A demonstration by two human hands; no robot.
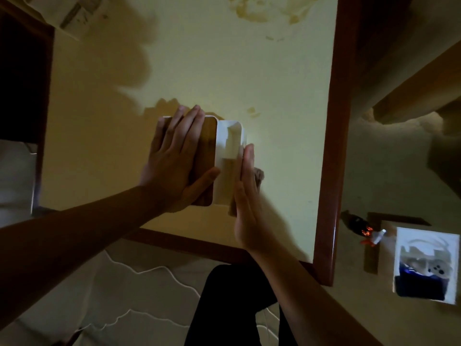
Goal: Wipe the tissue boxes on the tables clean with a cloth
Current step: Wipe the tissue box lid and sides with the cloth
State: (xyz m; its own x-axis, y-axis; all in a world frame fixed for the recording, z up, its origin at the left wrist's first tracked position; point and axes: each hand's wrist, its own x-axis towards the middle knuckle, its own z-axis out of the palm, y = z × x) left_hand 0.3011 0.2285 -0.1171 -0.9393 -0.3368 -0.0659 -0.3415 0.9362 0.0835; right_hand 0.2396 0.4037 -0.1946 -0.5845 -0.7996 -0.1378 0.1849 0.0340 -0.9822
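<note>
Tissue box (219,161), white with a wood-toned lid and a tissue standing out of its slot, sits on the pale yellow table (249,71) a little in from the near edge. Left hand (174,161) lies flat on the lid, fingers straight and close together, thumb stretched toward the slot; this looks meant to pin the box so it cannot slide. Right hand (245,196) stands on edge against the box's right side, fingers straight and pressed together, with a brownish cloth (259,174) showing just behind them, seemingly pressed to that side for wiping. How the cloth is held cannot be told. Off the table's red-brown rim, to the right, a white container (424,263) with odds and ends rests on the floor.
</note>
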